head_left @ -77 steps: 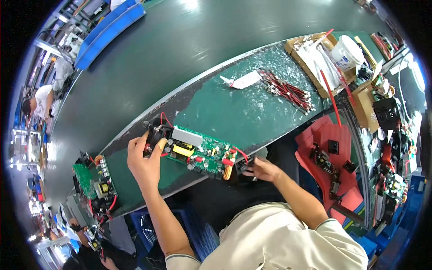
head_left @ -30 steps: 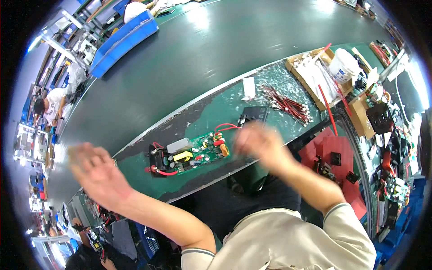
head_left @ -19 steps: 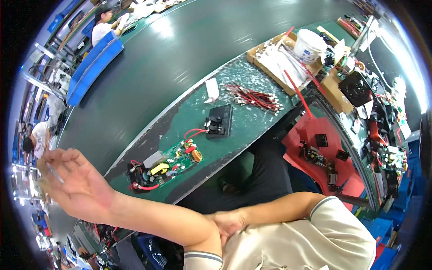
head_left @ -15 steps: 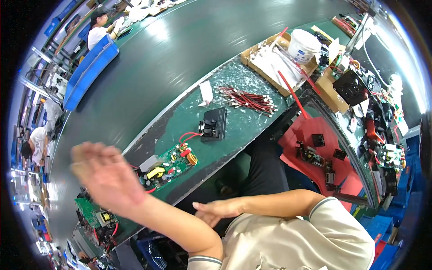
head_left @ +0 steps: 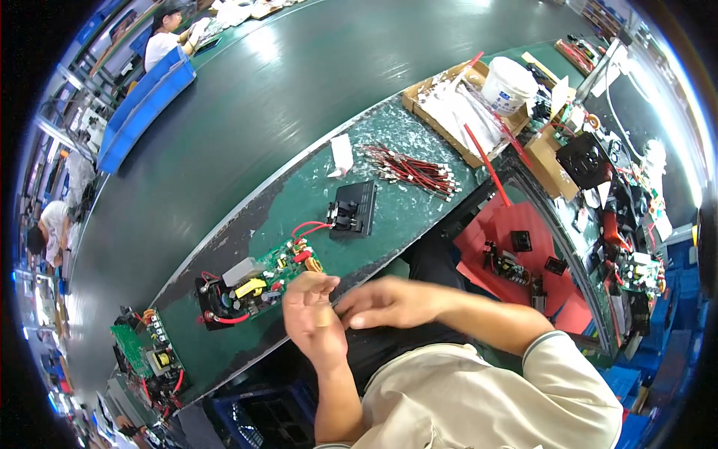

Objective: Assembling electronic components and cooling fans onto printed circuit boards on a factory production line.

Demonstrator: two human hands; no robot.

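My left hand is raised over the near bench edge, palm up, fingers loosely bent and apart, with nothing seen in it. Next to it my right hand reaches across my lap, its slightly blurred fingers spread toward the left palm and holding nothing visible. Just beyond the left hand lies a green circuit board with yellow, red and black parts. Red wires join it to a black plastic housing. At the board's left end sits a black fan-like part.
A bundle of red and black wires lies farther along the bench, near a cardboard tray and a white bucket. Another board assembly is at the left. Black parts rest on red sheeting at right. A co-worker sits far left.
My left hand has come back from the left, over the boards, toward my lap. My right hand has risen to meet it. The boards and housing keep their places.
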